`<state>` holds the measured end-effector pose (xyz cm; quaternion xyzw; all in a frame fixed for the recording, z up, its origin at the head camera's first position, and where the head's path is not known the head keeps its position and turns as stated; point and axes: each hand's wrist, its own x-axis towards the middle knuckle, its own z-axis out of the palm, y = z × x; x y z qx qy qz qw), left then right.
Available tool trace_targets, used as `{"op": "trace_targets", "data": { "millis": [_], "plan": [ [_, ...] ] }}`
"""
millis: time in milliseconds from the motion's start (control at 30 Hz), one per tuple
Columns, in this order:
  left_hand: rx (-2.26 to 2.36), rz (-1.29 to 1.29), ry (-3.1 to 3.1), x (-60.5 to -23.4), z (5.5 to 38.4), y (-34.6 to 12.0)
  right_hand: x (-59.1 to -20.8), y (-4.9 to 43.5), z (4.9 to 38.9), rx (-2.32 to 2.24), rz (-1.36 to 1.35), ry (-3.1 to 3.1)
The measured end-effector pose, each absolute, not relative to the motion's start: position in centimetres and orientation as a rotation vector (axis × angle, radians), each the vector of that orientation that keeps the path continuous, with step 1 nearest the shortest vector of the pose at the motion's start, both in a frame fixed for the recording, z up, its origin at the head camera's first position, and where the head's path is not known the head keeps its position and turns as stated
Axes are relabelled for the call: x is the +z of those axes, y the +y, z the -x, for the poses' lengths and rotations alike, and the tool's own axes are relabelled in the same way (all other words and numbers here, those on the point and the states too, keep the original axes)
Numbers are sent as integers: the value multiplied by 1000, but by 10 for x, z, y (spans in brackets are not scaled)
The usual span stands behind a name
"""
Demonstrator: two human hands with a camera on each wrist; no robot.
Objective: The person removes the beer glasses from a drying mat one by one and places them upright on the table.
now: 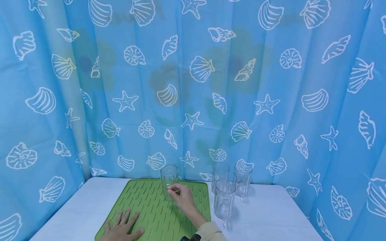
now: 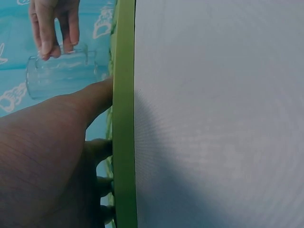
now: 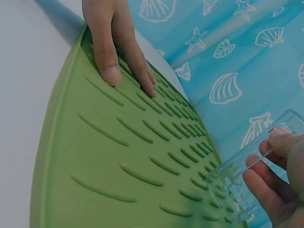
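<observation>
A clear glass mug (image 1: 169, 174) is upright over the far part of a green ridged mat (image 1: 150, 209). My right hand (image 1: 183, 198) pinches the mug's handle between thumb and fingers, as the right wrist view also shows around the mug (image 3: 237, 190). Whether the mug's base touches the mat I cannot tell. My left hand (image 1: 121, 229) rests on the near left part of the mat, its fingers spread and fairly straight. In the left wrist view the left hand (image 2: 45, 121) lies beside the mat's rim.
Right of the mat, three more clear glass mugs stand upright on the white table (image 1: 259, 221): a front one (image 1: 224, 199), a back left one (image 1: 220, 170) and a back right one (image 1: 242, 180). A blue shell-print curtain (image 1: 193, 83) hangs behind and at both sides.
</observation>
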<state>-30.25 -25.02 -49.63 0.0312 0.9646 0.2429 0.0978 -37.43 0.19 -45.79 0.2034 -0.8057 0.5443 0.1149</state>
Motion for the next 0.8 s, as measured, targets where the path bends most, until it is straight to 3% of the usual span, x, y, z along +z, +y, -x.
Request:
{"op": "trace_targets", "data": {
  "millis": [800],
  "plan": [
    [708,-100,2855,-491,299,-249,-436,43,350,1547,-877,-2311]
  ]
}}
